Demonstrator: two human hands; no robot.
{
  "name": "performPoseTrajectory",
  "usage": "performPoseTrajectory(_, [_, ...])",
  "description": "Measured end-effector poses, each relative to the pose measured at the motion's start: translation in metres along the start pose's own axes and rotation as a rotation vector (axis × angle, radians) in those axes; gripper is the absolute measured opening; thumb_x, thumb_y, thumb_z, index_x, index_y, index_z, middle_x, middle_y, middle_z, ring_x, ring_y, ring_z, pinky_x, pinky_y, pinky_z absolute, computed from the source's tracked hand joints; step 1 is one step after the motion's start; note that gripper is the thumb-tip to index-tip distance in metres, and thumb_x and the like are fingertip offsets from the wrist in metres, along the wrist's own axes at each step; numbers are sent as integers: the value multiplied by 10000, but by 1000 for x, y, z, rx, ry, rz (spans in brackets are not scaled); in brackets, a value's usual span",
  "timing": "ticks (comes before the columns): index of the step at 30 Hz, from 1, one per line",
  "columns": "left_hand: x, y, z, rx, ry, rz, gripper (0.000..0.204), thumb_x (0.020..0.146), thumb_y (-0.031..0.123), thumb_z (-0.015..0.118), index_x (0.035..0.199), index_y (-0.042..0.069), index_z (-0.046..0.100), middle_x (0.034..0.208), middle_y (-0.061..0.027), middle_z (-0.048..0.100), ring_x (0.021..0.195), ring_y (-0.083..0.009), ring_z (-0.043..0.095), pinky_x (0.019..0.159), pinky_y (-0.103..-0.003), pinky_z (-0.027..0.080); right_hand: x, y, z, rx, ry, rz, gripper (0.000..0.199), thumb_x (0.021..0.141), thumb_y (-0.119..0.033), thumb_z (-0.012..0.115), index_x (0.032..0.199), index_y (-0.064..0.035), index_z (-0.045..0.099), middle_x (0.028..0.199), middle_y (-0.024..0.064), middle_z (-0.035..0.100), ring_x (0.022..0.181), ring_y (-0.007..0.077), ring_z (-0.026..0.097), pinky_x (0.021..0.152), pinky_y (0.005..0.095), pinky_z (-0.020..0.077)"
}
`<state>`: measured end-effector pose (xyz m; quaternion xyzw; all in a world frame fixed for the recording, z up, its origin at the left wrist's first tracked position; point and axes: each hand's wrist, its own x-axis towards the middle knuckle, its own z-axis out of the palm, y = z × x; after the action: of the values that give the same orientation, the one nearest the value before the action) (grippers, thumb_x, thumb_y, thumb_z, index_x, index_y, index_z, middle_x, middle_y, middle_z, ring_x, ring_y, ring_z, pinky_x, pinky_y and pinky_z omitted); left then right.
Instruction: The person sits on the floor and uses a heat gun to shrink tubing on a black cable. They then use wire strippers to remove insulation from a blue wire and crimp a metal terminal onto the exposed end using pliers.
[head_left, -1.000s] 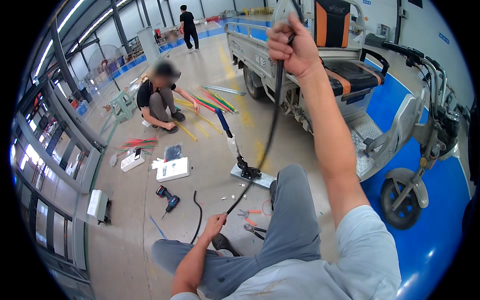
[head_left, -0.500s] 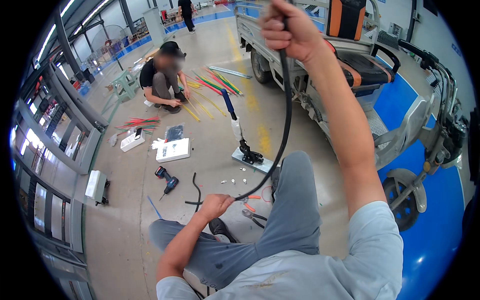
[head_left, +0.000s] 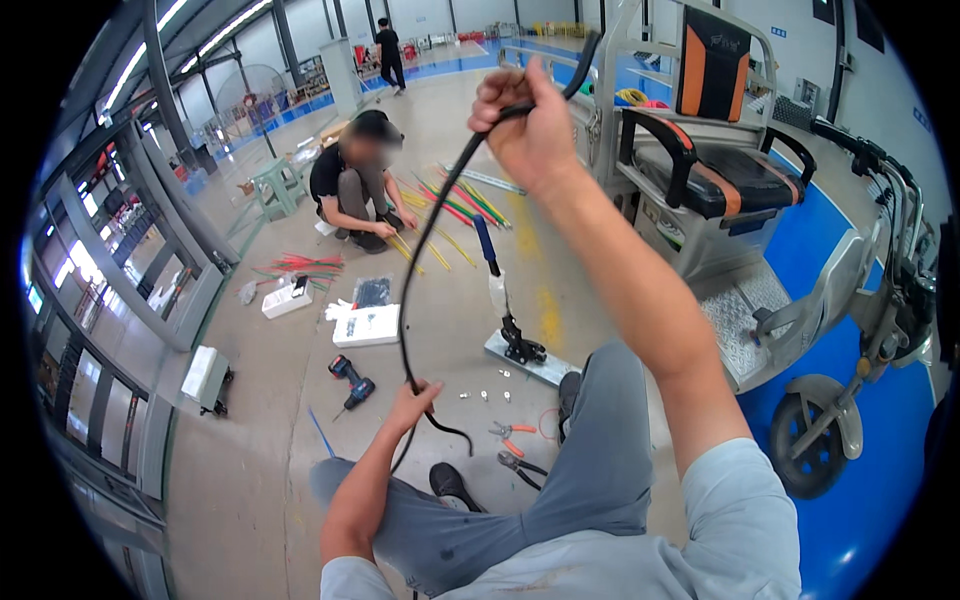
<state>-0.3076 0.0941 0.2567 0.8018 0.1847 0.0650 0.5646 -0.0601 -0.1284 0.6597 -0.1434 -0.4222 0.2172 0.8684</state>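
Long, flexible black cable [head_left: 420,238]: is bowing from upper centre to lower left of centre.
Right hand [head_left: 525,112]: is curling its fingers around the upper stretch.
Left hand [head_left: 412,404]: is clamping on the lower stretch.
Grey floor [head_left: 255,415]: is carrying a blue-and-black cordless drill [head_left: 352,382], left of centre.

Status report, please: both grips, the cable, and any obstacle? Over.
Right grip raised, closed on black cable; left grip holding it lower. Cable bowed between them. Drill and orange-handled pliers lie below; nothing visibly blocking.
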Motion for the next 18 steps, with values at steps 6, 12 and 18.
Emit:
performPoseTrajectory(6, [6, 134, -49, -245, 294, 359, 362, 1097, 341, 530, 905, 48, 622, 680, 66, 434, 594, -40, 371, 542, -253, 303, -26, 30, 2, -328, 15, 228, 578, 1117, -514, 408, 1022, -1, 657, 1044, 159, 692, 1023, 285, 694, 978, 440, 558])
performPoseTrajectory(12, [-20, 164, -113, 303, 500, 564, 534, 1101, 478, 507, 882, 7, 631, 758, -35, 567, 764, -148, 536, 709, -343, 456, -62, 26, 5, -474, -34, 280, 501, 1068, -462, 563, 1088, 21, 692, 981, 125, 696, 878, 172, 682, 731, 290, 547])
performPoseTrajectory(18, [-80, 169, -179, 599, 495, 305, 377, 974, 374, 702, 920, 2, 664, 682, -84, 543, 684, -149, 501, 639, -362, 431, -111, 47, -37, -555, -107, 522, 621, 1055, -549, 548, 1032, 53, 696, 850, 150, 694, 639, 177, 671, 514, 300, 535])
